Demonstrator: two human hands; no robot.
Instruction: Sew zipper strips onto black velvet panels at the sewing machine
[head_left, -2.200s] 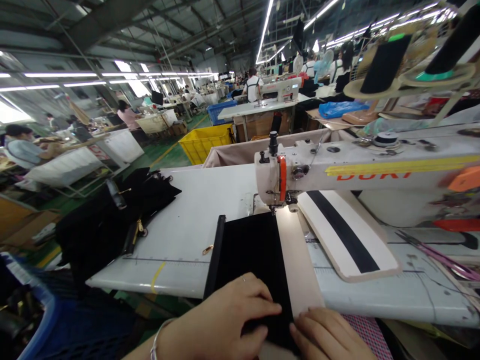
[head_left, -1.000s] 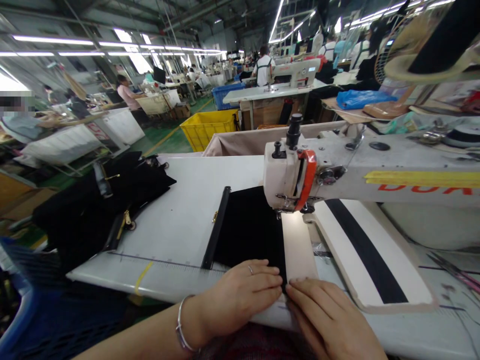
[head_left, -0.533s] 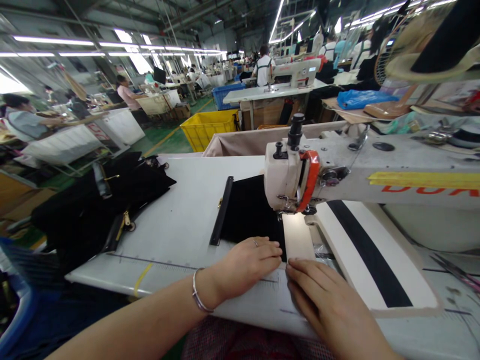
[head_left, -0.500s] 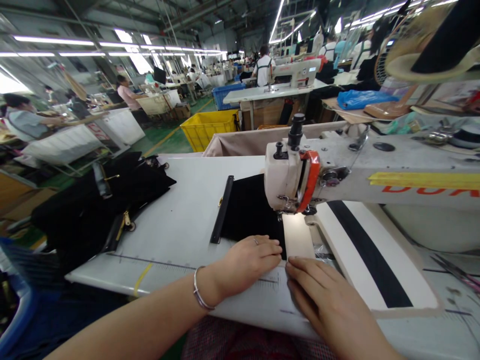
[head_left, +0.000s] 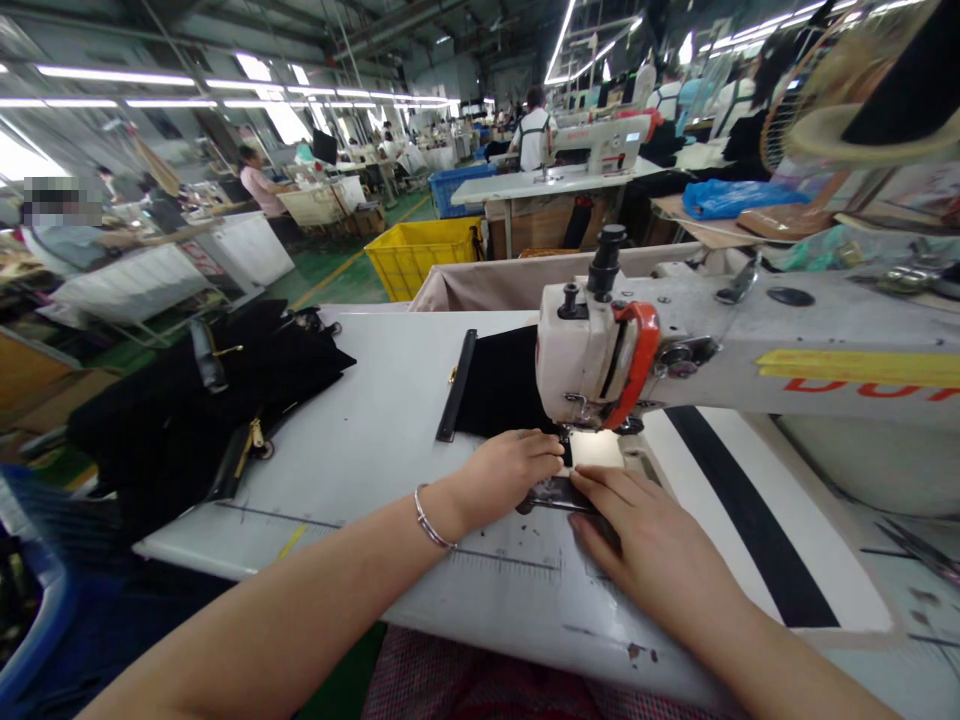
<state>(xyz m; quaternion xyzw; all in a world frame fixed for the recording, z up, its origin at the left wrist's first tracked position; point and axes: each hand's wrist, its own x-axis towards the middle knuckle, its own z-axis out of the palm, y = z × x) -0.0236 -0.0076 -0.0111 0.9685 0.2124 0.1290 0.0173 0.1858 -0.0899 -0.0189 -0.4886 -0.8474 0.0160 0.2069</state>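
A black fabric panel with a stiff black bar along its left edge lies flat under the head of a white sewing machine. A beige strip runs beside it at the needle. My left hand lies flat on the panel's near edge, fingers stretched toward the needle. My right hand rests flat just right of it, fingertips at the beige strip and the metal plate. Neither hand grips anything.
A pile of black fabric pieces with gold hardware sits at the table's left. A beige board with a black stripe lies right of the needle. A yellow bin and other workers at machines are behind.
The black panel and beige strip have travelled away from me under the machine head. Both hands have followed them forward, closer to the needle.
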